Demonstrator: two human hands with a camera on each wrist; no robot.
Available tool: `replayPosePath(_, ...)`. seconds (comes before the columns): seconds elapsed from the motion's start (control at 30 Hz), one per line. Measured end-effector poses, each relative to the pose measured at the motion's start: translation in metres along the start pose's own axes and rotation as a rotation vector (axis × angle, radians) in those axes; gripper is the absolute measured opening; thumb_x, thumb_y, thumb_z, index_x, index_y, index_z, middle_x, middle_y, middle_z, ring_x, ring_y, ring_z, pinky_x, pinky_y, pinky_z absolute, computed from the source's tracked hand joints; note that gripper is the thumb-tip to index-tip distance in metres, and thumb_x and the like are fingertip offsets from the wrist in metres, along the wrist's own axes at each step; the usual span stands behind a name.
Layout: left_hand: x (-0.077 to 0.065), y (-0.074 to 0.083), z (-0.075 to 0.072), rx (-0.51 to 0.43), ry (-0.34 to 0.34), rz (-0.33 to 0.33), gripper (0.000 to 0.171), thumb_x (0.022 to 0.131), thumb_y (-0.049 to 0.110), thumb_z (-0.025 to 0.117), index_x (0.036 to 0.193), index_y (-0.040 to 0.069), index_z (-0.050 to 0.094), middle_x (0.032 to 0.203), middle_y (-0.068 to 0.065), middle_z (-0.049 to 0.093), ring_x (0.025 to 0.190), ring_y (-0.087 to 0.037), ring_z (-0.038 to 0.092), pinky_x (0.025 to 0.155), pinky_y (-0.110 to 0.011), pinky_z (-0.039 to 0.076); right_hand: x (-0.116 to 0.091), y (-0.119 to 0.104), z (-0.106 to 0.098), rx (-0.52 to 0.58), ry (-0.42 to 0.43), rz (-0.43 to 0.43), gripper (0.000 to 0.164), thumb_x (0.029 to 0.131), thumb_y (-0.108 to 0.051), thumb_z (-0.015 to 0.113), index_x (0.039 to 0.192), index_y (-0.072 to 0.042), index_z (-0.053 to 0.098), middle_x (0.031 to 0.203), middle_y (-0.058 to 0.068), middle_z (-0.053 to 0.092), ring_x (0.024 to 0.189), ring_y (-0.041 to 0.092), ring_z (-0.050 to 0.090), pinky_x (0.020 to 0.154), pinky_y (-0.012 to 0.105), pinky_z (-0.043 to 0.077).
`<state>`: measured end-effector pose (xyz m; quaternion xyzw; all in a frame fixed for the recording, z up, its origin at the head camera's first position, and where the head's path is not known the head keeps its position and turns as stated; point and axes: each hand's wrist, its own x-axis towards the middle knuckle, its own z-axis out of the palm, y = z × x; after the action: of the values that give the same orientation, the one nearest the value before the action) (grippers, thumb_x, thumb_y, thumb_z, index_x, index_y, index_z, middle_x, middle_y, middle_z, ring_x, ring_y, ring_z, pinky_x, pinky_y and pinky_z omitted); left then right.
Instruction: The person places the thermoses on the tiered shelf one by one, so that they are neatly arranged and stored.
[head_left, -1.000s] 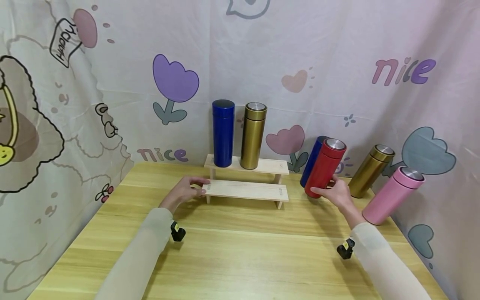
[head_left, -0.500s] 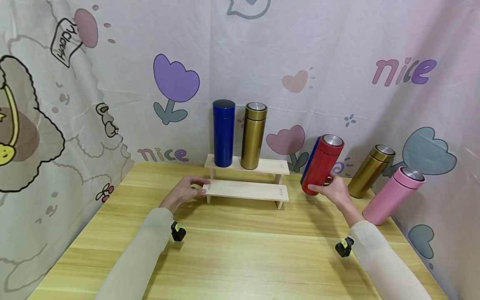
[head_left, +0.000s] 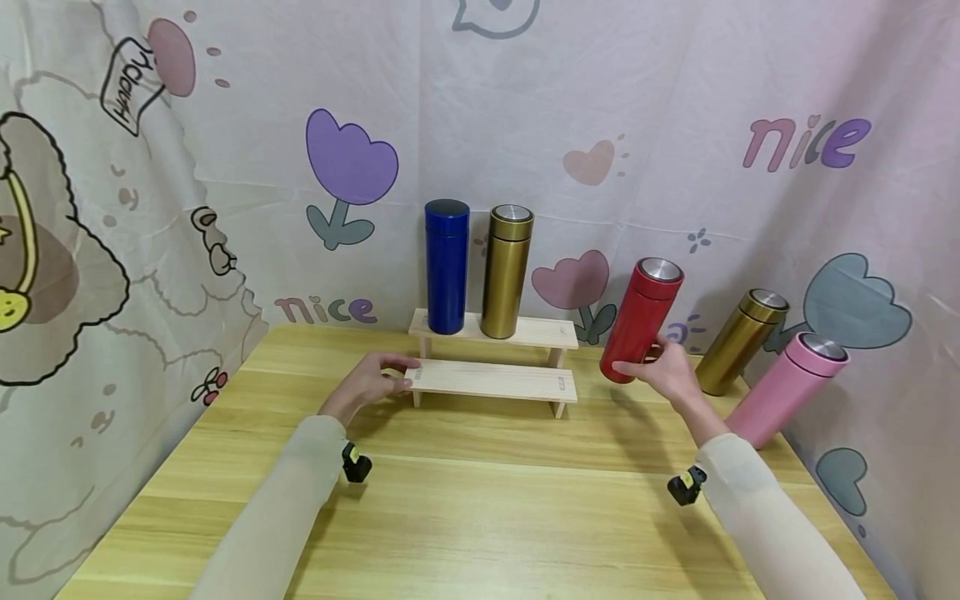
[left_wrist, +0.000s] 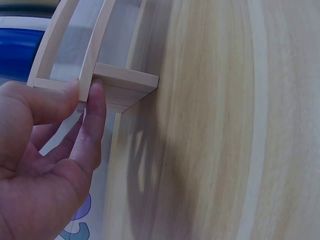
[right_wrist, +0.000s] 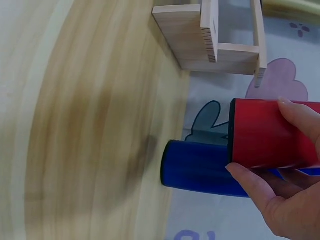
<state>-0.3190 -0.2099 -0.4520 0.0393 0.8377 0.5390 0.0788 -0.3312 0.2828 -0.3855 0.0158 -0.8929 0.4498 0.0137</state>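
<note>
Worktop (head_left: 480,525) carries two-tier wooden stand (head_left: 491,379); blue bottle (head_left: 447,271) and gold bottle (head_left: 507,275) upright on upper tier (head_left: 547,332). Red bottle (head_left: 641,325) is off the worktop, right of stand, before second blue bottle (right_wrist: 200,170). Right hand (head_left: 670,372): fingers clamped round it. Left hand (head_left: 367,383): fingers pinching lower tier's (head_left: 491,377) left end.

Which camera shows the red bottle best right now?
The head view: it shows the red bottle from top to bottom, partly covered by the right hand. The right wrist view shows just its lower part; the left wrist view shows none.
</note>
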Motion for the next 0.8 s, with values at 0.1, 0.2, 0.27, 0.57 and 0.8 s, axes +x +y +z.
replayPosePath(0.1, 0.000, 0.000, 0.000, -0.001, 0.002, 0.000, 0.042, 0.093, -0.005, 0.067, 0.135, 0.001, 0.065, 0.133, -0.024, 0.060, 0.092, -0.016, 0.069, 0.086, -0.031, 0.063, 0.000, -0.005, -0.001, -0.014, -0.005, 0.001, 0.087, 0.088, -0.036, 0.082, 0.153, 0.001, 0.038, 0.146, 0.028, 0.054, 0.132, 0.045, 0.054, 0.109, 0.058, 0.052)
replayPosePath(0.2, 0.000, 0.000, -0.001, -0.005, 0.001, -0.002, 0.043, 0.093, -0.005, 0.067, 0.135, 0.001, 0.065, 0.134, -0.024, 0.060, 0.091, -0.016, 0.069, 0.086, -0.031, 0.063, 0.000, -0.009, -0.001, -0.027, -0.009, -0.003, 0.087, 0.087, -0.037, 0.082, 0.152, 0.000, 0.039, 0.145, 0.028, 0.055, 0.132, 0.044, 0.055, 0.108, 0.057, 0.052)
replayPosePath(0.27, -0.001, 0.000, -0.001, -0.012, -0.003, -0.003, 0.043, 0.093, -0.006, 0.067, 0.135, 0.001, 0.065, 0.134, -0.024, 0.060, 0.091, -0.017, 0.070, 0.087, -0.033, 0.063, 0.000, -0.011, -0.001, -0.031, -0.008, -0.007, 0.087, 0.087, -0.037, 0.083, 0.152, 0.000, 0.039, 0.145, 0.028, 0.055, 0.131, 0.044, 0.055, 0.108, 0.057, 0.053)
replayPosePath(0.57, -0.001, -0.001, 0.000, -0.022, -0.008, -0.003, 0.043, 0.093, -0.006, 0.066, 0.135, 0.001, 0.065, 0.133, -0.024, 0.060, 0.090, -0.017, 0.070, 0.089, -0.037, 0.064, 0.000, -0.018, 0.003, -0.014, 0.000, -0.013, 0.086, 0.086, -0.037, 0.083, 0.152, 0.000, 0.040, 0.145, 0.028, 0.057, 0.130, 0.044, 0.057, 0.109, 0.057, 0.052)
replayPosePath(0.8, -0.001, -0.001, 0.000, -0.016, -0.008, 0.000, 0.044, 0.093, -0.005, 0.067, 0.136, 0.001, 0.064, 0.134, -0.025, 0.060, 0.091, -0.017, 0.070, 0.091, -0.037, 0.063, 0.001, -0.025, 0.003, -0.014, 0.012, -0.027, 0.083, 0.087, -0.035, 0.082, 0.150, 0.000, 0.041, 0.143, 0.028, 0.058, 0.128, 0.043, 0.059, 0.108, 0.057, 0.053)
